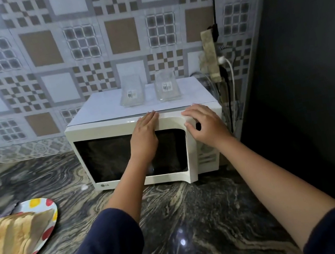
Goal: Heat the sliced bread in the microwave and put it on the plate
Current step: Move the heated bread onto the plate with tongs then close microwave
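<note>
A white microwave [105,130] stands on the dark marbled counter against the tiled wall, its door nearly flush with the body. My left hand [145,137] lies flat on the upper part of the door, fingers together and reaching the top edge. My right hand [204,124] rests on the door's right edge near the top corner, fingers curled around that edge. Several slices of bread [19,233] lie stacked on a white plate with red and yellow spots [42,203] at the lower left of the counter.
Two clear plastic containers [132,94] [167,88] with barcode labels sit on top of the microwave. A socket strip with a white plug and cables [221,61] hangs at the right. A dark wall [305,61] closes the right side.
</note>
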A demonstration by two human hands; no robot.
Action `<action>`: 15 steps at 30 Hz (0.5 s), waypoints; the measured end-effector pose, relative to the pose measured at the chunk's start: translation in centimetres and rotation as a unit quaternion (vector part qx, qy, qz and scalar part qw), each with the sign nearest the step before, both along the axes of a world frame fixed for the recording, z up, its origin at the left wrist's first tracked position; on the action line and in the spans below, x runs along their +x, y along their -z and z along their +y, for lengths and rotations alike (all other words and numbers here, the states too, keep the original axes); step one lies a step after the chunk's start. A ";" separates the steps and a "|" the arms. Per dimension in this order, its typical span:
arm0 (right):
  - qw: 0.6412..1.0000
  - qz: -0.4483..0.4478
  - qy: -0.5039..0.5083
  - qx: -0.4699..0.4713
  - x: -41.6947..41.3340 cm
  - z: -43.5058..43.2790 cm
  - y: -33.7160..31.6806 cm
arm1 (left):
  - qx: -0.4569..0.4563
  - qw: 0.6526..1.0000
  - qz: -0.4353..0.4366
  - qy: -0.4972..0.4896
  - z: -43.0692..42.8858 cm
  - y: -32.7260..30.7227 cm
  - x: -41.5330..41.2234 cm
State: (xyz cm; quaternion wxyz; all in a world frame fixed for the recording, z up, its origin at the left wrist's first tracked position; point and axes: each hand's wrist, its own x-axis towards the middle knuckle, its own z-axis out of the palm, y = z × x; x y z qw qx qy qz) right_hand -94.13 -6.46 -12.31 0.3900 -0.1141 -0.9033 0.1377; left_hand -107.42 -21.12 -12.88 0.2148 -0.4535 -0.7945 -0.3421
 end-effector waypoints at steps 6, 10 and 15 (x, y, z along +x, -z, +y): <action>0.989 -0.126 0.079 -0.001 0.5 2.1 -0.8 | 0.115 0.982 -0.149 0.017 1.0 1.0 2.3; 0.978 -0.172 0.116 -0.007 0.5 2.6 -0.7 | 0.222 0.954 -0.203 0.010 1.8 4.6 6.8; 0.985 -0.127 0.117 -0.021 0.2 2.6 0.2 | 0.144 0.926 -0.347 0.036 3.7 8.0 8.1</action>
